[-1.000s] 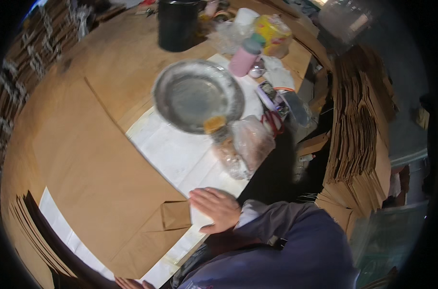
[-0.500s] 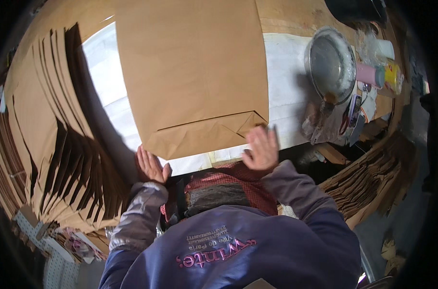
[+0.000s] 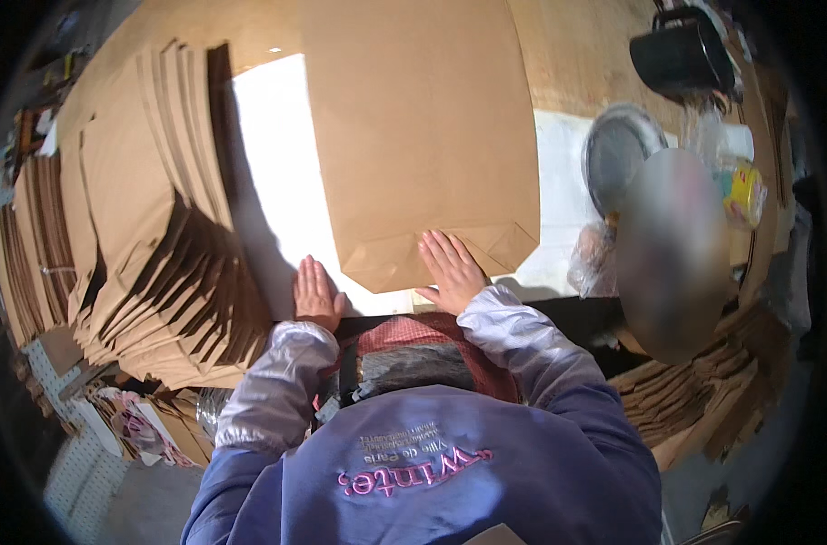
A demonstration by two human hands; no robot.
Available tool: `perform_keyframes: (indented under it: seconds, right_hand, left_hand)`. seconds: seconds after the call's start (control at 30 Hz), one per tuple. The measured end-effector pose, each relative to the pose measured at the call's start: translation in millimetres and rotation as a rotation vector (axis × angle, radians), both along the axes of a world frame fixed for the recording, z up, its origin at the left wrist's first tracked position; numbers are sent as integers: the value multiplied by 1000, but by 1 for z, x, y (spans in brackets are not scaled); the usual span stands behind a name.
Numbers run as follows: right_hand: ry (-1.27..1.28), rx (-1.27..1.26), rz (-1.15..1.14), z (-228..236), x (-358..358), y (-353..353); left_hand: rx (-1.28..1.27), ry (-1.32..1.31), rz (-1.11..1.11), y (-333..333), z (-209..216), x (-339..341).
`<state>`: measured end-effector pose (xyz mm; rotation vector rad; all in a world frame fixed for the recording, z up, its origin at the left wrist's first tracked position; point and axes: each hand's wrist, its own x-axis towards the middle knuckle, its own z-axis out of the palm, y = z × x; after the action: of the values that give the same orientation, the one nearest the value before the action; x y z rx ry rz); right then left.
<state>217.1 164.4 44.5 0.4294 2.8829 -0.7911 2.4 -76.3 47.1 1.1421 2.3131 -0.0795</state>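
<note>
A large brown paper bag (image 3: 423, 127) lies flat on the white-covered table, its folded bottom end towards me. On that folded end (image 3: 377, 261) my right hand (image 3: 452, 271) rests flat, fingers stretched out. Just left of the bag's near corner, my left hand (image 3: 317, 294) lies on the white cover (image 3: 282, 154), fingers straight and thumb apart, holding nothing. A thick row of overlapping brown paper bags (image 3: 132, 200) stands to the left of my left hand.
At the right are a metal basin (image 3: 618, 154), a black mug-like container (image 3: 682, 54), a yellow-labelled jar (image 3: 745, 195) and a clear plastic bag (image 3: 592, 261). A blurred oval hides part of that side. More stacked brown paper (image 3: 704, 391) sits at the lower right.
My right hand has come down from the bag's right corner onto the middle of its folded end. The fold now lies flatter. The whole view has shifted.
</note>
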Motion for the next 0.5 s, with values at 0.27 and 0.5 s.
perform_keyframes:
  seconds: [0.27, 0.5]
  right_hand:
    - [-1, 176, 52, 3, -5, -22]
    - [202, 208, 74, 29, -51, 2]
  left_hand:
    - [392, 345, -74, 6, 199, -70]
    - [258, 510, 263, -86, 273, -236]
